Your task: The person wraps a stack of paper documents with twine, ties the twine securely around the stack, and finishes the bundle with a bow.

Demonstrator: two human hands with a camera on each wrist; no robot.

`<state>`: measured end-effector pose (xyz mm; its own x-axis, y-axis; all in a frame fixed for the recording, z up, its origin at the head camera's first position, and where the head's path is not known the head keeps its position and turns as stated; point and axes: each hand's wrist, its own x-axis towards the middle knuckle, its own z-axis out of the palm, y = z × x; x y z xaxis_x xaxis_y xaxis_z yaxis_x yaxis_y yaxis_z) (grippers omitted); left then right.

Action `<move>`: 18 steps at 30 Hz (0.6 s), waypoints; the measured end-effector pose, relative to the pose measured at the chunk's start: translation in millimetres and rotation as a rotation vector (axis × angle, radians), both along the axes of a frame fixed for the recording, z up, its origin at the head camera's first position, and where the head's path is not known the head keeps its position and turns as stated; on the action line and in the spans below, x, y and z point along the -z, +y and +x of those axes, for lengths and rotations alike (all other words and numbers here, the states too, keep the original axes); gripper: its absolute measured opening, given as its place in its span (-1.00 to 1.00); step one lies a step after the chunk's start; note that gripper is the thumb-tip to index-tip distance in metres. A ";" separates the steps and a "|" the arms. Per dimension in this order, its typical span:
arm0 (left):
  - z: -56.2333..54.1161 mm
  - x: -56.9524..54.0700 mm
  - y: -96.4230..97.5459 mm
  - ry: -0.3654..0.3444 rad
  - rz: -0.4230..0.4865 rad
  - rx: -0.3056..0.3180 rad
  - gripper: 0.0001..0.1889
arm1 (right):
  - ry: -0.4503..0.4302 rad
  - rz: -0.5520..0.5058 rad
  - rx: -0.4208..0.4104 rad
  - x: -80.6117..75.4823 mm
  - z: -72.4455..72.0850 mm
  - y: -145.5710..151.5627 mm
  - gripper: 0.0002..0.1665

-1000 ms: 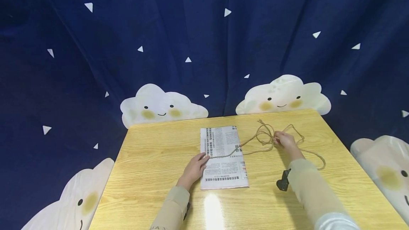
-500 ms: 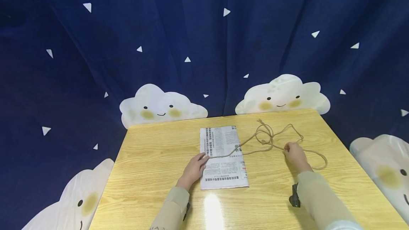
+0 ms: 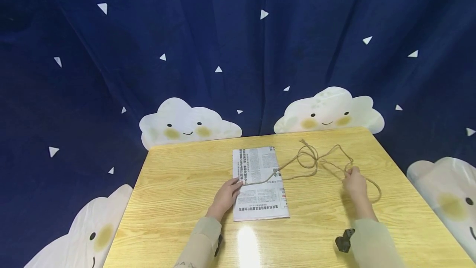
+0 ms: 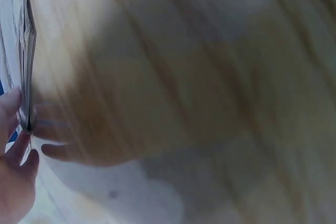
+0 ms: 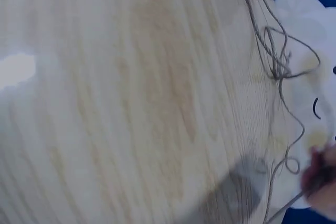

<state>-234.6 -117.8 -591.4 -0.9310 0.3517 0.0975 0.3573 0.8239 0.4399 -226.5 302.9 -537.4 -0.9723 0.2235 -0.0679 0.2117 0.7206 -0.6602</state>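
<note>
A folded newspaper (image 3: 260, 197) lies on the wooden table in front of me. Brown twine (image 3: 317, 159) runs across its middle from the left edge and is knotted in loops to the right of it. My left hand (image 3: 224, 195) rests at the newspaper's left edge, its extended fingertips over the twine's end. In the left wrist view the fingers (image 4: 18, 150) meet the paper's edge. My right hand (image 3: 355, 183) pinches a strand of the twine right of the knot. A slack length trails beyond it, and the strand (image 5: 278, 213) leads to the hand in the right wrist view.
The wooden table (image 3: 178, 177) reaches back to a dark blue curtain (image 3: 208, 44) with white triangles and smiling clouds. A black wrist camera (image 3: 344, 240) sits by the right sleeve. Light glares on the table's front part.
My right hand has moved from the knot to the right and toward me, sliding to a strand that it now lifts a little. The left hand and the newspaper have stayed in place.
</note>
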 end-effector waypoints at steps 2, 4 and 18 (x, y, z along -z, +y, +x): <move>-0.8 1.0 1.7 0.018 0.013 -0.030 -0.69 | 0.123 -0.057 -0.007 0.7 0.7 -9.3 -0.74; -1.7 1.3 3.7 0.014 0.030 -0.072 -0.72 | 0.222 -0.080 -0.031 1.4 -2.3 -20.3 -0.77; -8.0 4.5 7.8 -0.058 0.331 -0.263 -0.81 | 0.256 -0.191 -0.306 13.3 -42.3 -109.3 -0.81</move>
<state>-242.6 -110.0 -595.9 -0.9921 0.0595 0.1102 0.1205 0.6944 0.7094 -268.8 193.6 -550.6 -0.9826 -0.0709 0.1716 -0.1803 0.5843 -0.7912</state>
